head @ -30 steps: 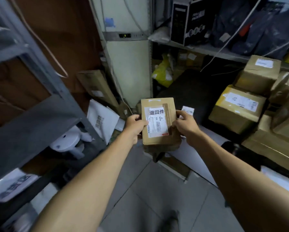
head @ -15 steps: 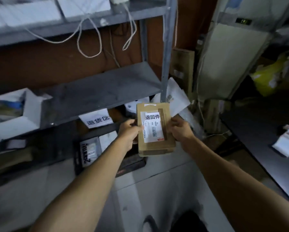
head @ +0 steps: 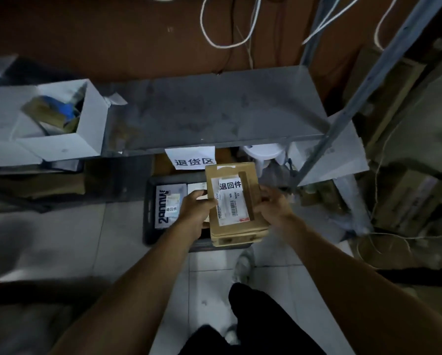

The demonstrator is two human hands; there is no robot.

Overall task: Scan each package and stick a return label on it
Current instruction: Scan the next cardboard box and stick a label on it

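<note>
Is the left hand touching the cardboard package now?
Touching. The head view shows the left hand with its fingers curled over the left edge of the cardboard package, no gap between them.

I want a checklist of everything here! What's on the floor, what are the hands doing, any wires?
Surface: pale tiled floor; grey metal shelf above.
Job's things: brown package with white return label, held over a black crate.
Clutter: open white box on the shelf; a labelled parcel in the crate.
Hands: left hand and right hand grip the package's sides.
Cables: white cables hang by the brown wall.
Surroundings: paper sign on the shelf edge; cardboard boxes at right.
</note>
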